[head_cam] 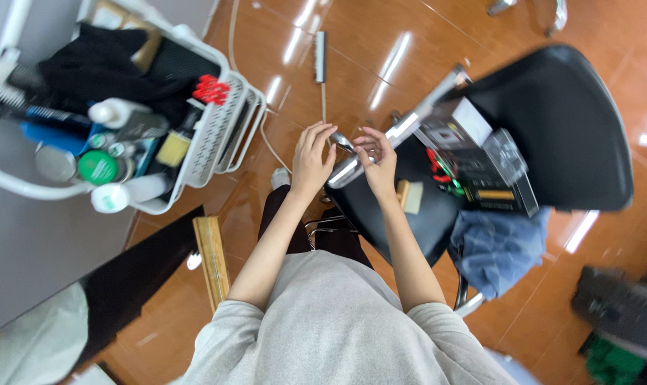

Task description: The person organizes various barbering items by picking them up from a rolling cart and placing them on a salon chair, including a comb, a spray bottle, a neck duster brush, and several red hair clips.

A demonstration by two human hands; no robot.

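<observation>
white cart of bottles, black chair, blue cloth

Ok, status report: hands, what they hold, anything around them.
Left hand and right hand together on a small silver metal piece. Black chair right beside. White cart off left.

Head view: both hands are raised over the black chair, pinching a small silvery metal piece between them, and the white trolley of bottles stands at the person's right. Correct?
Not quite. The head view shows the white trolley at the person's left. The rest holds: left hand and right hand pinch the small silvery metal piece over the black chair.
</observation>
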